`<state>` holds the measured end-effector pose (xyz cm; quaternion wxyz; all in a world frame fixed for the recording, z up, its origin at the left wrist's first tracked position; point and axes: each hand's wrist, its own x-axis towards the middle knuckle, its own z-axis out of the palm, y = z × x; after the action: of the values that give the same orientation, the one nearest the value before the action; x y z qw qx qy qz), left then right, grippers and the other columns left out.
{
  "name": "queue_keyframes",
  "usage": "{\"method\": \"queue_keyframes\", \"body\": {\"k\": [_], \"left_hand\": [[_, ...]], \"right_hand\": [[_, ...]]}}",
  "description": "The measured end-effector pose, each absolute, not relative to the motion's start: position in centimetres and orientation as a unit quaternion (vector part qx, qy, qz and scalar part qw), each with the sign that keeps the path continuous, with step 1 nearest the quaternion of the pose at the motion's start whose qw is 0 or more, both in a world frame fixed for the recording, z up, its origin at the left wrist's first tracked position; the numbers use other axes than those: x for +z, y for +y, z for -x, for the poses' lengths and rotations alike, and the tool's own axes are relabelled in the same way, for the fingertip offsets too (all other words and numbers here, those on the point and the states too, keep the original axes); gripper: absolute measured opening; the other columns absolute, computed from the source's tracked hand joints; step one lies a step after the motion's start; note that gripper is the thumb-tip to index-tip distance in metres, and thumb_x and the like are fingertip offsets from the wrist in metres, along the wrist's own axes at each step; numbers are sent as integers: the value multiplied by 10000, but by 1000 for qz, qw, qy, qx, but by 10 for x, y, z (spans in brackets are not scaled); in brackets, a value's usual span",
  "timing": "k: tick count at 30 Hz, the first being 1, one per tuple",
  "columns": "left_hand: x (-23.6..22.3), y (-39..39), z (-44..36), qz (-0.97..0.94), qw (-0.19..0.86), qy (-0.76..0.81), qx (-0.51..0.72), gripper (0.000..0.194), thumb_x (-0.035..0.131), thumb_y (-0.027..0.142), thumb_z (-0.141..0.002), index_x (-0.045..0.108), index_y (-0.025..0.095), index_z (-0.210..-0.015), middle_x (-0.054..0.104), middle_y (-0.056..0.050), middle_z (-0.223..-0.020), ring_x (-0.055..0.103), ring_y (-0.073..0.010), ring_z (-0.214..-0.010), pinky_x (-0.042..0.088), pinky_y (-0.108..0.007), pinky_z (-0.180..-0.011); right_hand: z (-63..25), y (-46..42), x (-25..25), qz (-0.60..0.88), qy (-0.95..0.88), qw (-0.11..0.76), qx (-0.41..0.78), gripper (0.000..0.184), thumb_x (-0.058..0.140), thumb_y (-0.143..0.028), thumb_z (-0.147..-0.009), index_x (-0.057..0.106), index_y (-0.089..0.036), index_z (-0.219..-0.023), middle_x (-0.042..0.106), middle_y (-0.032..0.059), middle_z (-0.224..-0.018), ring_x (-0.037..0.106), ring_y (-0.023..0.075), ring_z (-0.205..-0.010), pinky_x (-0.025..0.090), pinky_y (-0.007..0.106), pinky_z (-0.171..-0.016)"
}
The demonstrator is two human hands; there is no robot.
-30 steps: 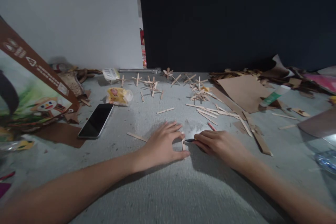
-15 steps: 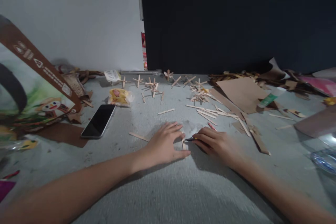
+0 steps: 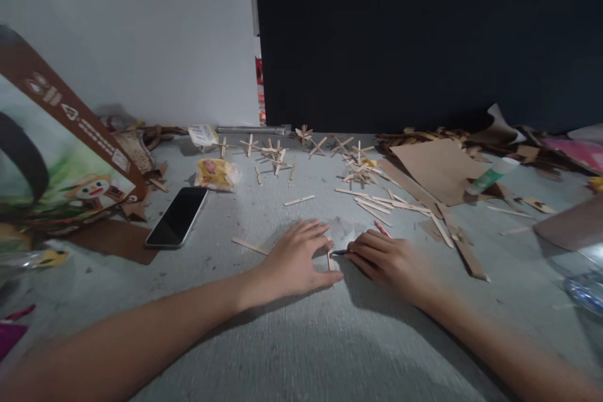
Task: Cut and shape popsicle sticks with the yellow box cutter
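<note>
My left hand (image 3: 296, 256) rests at the middle of the table, fingertips and thumb pinning a short wooden craft stick (image 3: 330, 259) flat, with the stick pointing away from me. From the right, my right hand (image 3: 386, 260) grips a thin pen-like tool (image 3: 340, 253) with a dark tip and a red rear end. Its tip touches or nearly touches the stick's right edge; I cannot tell which. Another craft stick (image 3: 249, 245) lies just left of my left hand, partly hidden by it. A stick with small dark marks (image 3: 299, 200) lies beyond.
Crossed stick shapes (image 3: 318, 146) stand at the back, and loose sticks (image 3: 372, 202) lie right of centre. On the left are a phone (image 3: 178, 217), a yellow packet (image 3: 217, 174) and a printed bag (image 3: 70, 138). Cardboard (image 3: 438, 169) and a glue stick (image 3: 494, 176) lie right.
The view has shifted very slightly. Both hands keep nearly the same places, and the tool's tip stays by the stick.
</note>
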<state>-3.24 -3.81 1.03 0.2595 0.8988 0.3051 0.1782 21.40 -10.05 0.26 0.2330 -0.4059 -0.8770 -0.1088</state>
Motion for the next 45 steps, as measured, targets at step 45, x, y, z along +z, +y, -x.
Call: {"method": "queue_keyframes", "body": {"k": [45], "left_hand": [[18, -39, 34, -896, 266, 318, 159, 430, 869, 503, -846, 772, 246, -1178, 546, -113, -1646, 379, -348, -1612, 269, -553, -1342]], "right_hand": [[-210, -103, 18, 413, -896, 129, -99, 194, 517, -187, -1121, 687, -185, -1027, 712, 51, -960, 718, 231, -892, 534, 364, -805]]}}
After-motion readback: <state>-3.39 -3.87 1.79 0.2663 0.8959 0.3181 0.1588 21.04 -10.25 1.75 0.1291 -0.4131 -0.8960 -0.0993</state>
